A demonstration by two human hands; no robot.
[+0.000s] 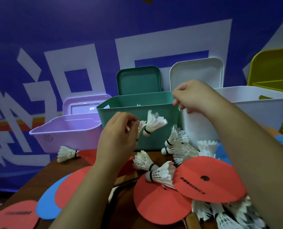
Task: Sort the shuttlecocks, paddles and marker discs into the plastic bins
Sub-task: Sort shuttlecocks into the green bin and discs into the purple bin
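Observation:
My left hand (119,139) pinches a white feather shuttlecock (153,123) in front of the green bin (155,99), just below its rim. My right hand (192,96) hovers over the bin's right corner, its fingers loosely curled downward with nothing visible in them. A bit of white feather (138,105) shows inside the green bin. Loose shuttlecocks lie on the table: one at the left (66,153), two in the middle (144,161) (161,175), and a cluster by the bin (176,140). Red marker discs (208,179) (160,204) (73,184) and a blue disc (46,200) lie around them.
A purple bin (65,131) stands to the left, a white bin (253,95) to the right and a yellow bin (269,71) at the far right. Lids lean on the wall behind: a green lid (139,80) and a white lid (197,73). More shuttlecocks (228,214) pile at the bottom right.

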